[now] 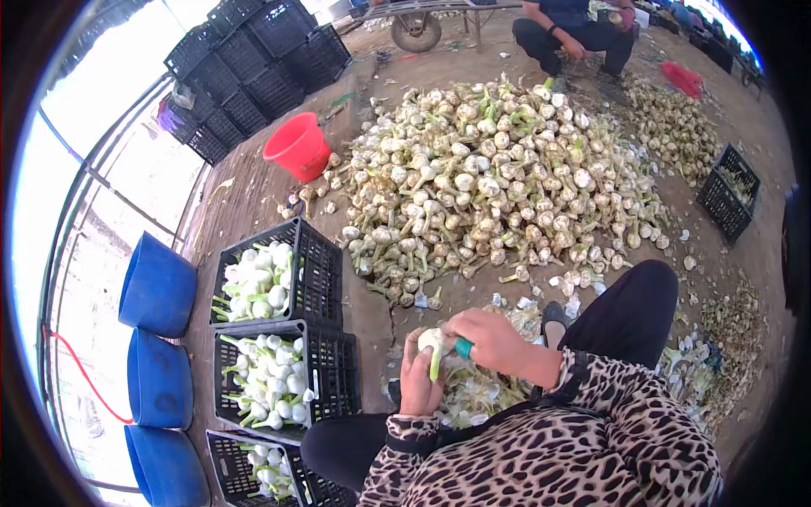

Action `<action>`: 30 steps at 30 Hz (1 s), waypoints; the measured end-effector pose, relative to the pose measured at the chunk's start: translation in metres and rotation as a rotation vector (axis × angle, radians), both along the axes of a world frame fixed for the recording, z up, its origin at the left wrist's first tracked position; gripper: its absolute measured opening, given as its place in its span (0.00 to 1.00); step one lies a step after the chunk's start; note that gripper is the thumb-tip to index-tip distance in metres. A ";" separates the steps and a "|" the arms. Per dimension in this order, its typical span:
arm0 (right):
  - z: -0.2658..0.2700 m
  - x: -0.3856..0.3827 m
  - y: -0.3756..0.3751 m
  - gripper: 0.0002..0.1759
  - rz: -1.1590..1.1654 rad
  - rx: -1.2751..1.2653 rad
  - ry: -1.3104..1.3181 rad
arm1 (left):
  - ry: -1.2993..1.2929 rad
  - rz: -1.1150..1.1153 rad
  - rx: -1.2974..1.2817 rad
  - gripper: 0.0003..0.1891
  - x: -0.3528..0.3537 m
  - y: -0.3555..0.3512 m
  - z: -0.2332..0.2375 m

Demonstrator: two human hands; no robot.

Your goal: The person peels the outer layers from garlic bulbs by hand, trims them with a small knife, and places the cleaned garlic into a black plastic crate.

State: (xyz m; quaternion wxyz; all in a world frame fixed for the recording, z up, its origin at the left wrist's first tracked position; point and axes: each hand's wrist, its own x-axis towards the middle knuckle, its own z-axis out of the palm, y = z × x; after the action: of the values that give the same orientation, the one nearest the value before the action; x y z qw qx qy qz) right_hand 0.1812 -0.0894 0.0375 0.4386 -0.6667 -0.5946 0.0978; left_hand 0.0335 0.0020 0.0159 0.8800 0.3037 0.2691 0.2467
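Your left hand (418, 380) cups the garlic bulb (433, 340) over your lap, and your right hand (494, 338) is closed on a teal-handled tool (463, 347). It's light and firm with slippery-looking papery skin, so grip the round head, not the stem.

Packed earth floor (397, 80), cracked near the centre. Left: translucent sheeting wall (93, 101) on a dark metal frame (101, 180), admitting bright daylight. Against it, three blue barrels (156, 287); farther back, stacked black crates (253, 59) and a red bucket (297, 145). A cart wheel (416, 32) stands at the far end.
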 end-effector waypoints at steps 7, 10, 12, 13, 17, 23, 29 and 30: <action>-0.009 -0.007 0.004 0.14 -0.021 0.058 -0.380 | 0.051 0.048 0.096 0.15 -0.001 0.000 -0.014; -0.008 -0.004 0.007 0.13 -0.051 0.036 -0.397 | 0.074 0.017 0.098 0.15 -0.002 -0.001 -0.010; -0.013 0.004 0.010 0.13 -0.061 0.030 -0.363 | 0.118 -0.062 0.107 0.16 -0.003 0.000 -0.004; -0.016 0.009 0.011 0.12 -0.100 0.004 -0.333 | 0.122 -0.096 0.113 0.17 -0.004 0.001 -0.004; -0.034 0.037 0.008 0.11 -0.209 -0.230 -0.310 | 0.127 -0.159 0.143 0.19 -0.004 -0.001 -0.002; -0.008 0.022 -0.006 0.08 -0.037 -0.258 0.142 | 0.087 -0.073 0.131 0.17 -0.007 0.005 -0.012; -0.008 0.000 -0.003 0.12 0.006 -0.053 0.023 | 0.071 -0.028 0.111 0.16 0.000 -0.002 -0.010; -0.011 -0.004 -0.002 0.13 -0.001 -0.046 -0.018 | 0.076 -0.020 0.128 0.16 0.001 -0.003 -0.010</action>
State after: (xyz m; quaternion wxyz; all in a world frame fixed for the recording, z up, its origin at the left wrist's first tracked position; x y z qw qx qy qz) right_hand 0.1776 -0.0913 0.0261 0.4178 -0.6779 -0.5957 0.1051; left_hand 0.0345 -0.0006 0.0055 0.8504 0.3710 0.2828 0.2431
